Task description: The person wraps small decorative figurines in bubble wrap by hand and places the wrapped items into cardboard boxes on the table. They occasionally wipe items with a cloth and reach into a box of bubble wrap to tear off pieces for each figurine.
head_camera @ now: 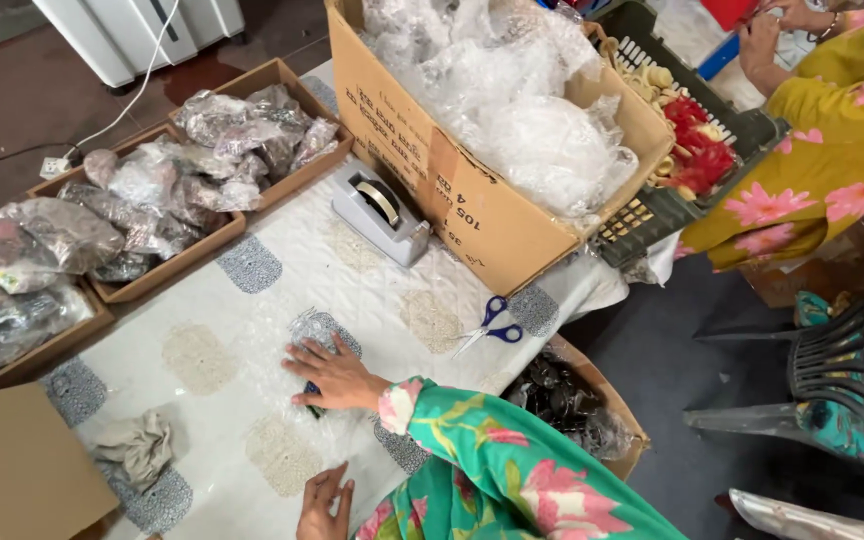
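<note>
Bubble wrap sheet (pixel 314 330) lies flat on the quilted white table cover (pixel 252 330), near its middle, with a small dark item partly visible under it. All positions below are given relative to this sheet.

Large cardboard box (pixel 472 200), filled with clear plastic wrap, stands well beyond the sheet toward the far right. Shallow cardboard trays (pixel 167 270) of bagged dark items stand in a row beyond and to the left of the sheet. A dark plastic crate (pixel 672 205) with red and yellow pieces sits behind the large box; a second person in a yellow flowered sleeve (pixel 832 130) works there. An open box of dark items (pixel 577 405) sits to the right of the sheet, below table level. A grey tape dispenser (pixel 382 210) stands beyond the sheet, just beside the large box. A crumpled grey cloth (pixel 137 445) lies to the near left. Blue-handled scissors (pixel 492 325) lie to the right of the sheet, on the cover.

Right hand (pixel 337 378), fingers spread, presses flat on the sheet's near edge; it grips nothing. Left hand (pixel 324 505) rests on the cover nearer than the sheet, fingers loosely extended, holding nothing.
</note>
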